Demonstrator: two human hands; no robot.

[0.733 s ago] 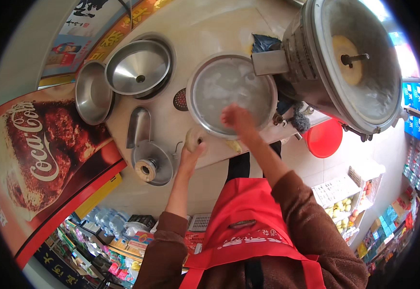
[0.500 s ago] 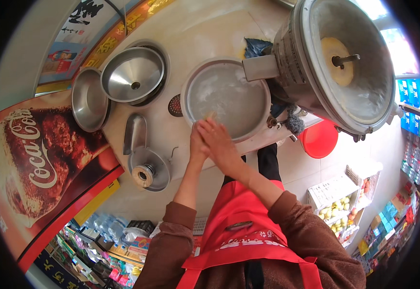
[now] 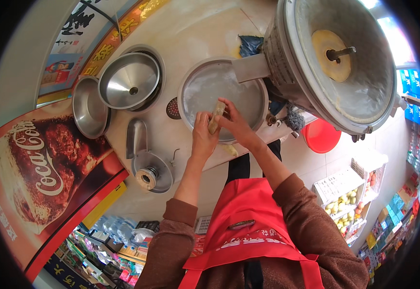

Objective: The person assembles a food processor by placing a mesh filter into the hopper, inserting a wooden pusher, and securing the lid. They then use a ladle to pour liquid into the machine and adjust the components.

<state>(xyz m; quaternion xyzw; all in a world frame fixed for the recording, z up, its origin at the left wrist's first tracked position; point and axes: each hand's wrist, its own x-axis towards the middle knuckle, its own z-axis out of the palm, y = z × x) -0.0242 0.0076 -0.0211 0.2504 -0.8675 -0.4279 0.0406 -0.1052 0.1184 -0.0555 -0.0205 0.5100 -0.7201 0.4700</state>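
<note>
Over the near part of a round metal basin (image 3: 181,98) of cloudy water, my two hands come together around a small oblong beige-grey block (image 3: 216,117) whose kind I cannot make out. My left hand (image 3: 204,135) grips it from the left side. The fingers of my right hand (image 3: 238,127) are closed on it from the right. A yellowish scrap (image 3: 230,150) lies at the counter edge below the basin. From the right, the metal spout (image 3: 251,68) of a large grinder-like machine (image 3: 282,53) reaches over the basin.
Steel funnel bowl (image 3: 129,79), oval steel bowl (image 3: 89,108), metal scoop-like tray (image 3: 136,137) and round metal part (image 3: 153,166) stand on the left of the counter (image 3: 190,29). A red bucket (image 3: 322,136) and fruit crates (image 3: 340,185) are on the right, lower down.
My hands were pressed together at the basin's near rim. They have risen slightly and parted a little, and the block between them now shows clearly.
</note>
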